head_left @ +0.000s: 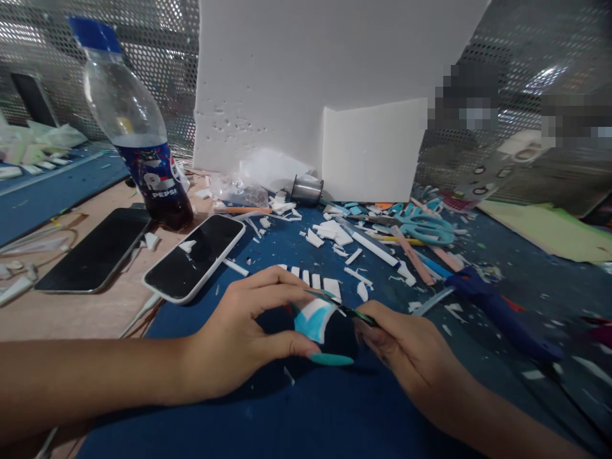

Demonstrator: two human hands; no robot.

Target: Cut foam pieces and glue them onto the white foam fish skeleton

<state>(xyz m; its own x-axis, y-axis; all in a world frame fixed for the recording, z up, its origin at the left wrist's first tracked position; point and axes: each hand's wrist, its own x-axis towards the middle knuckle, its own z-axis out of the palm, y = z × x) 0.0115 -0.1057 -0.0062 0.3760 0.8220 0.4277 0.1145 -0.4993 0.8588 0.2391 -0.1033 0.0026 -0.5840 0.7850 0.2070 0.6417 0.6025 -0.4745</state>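
Note:
My left hand is closed around a small light-blue piece with white edges, pinching it between thumb and fingers. Its long nails are teal. A slim dark tool sits in my right hand, whose thumb and fingers close on it. The tool lies across the top edge of the blue-and-white piece; I cannot make out its exact kind. Just beyond the left fingers, several short white foam strips lie in a row on the blue mat.
Two phones and a Pepsi bottle stand or lie at left. Foam scraps, a wire spool and light-blue scissors are behind the hands. A blue glue gun is at right. White foam boards stand at the back.

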